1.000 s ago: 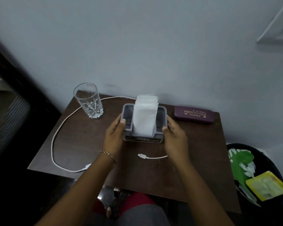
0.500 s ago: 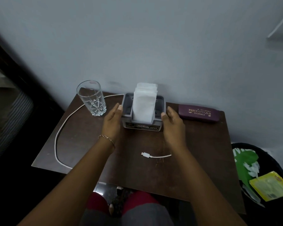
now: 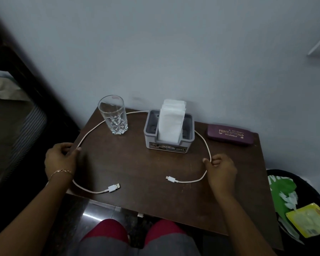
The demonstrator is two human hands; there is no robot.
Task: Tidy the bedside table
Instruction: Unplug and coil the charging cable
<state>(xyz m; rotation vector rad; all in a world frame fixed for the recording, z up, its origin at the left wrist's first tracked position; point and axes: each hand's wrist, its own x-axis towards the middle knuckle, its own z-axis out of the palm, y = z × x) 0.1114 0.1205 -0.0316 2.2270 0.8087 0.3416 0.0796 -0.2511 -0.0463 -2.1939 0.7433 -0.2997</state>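
Ok, we see a dark brown wooden bench (image 3: 140, 169) with a thin white cable (image 3: 189, 181) looping round behind a cut-pattern clear glass (image 3: 114, 115) and a boxy grey plastic tissue holder (image 3: 167, 145) stuffed with upright white tissues (image 3: 171, 124). Both hands are closed on the cable: the left hand (image 3: 60, 159) pinches it at the bench's left edge, and the right hand (image 3: 221, 168) has its fingers curled round it, right of the holder. The flat USB plug (image 3: 114, 187) and the small connector (image 3: 171, 179) lie front-centre, apart. A purple oblong glasses case (image 3: 230, 134) sits back right. Versus half a second ago, we note both hands have left the holder's sides, and the USB plug is now up on the bench.
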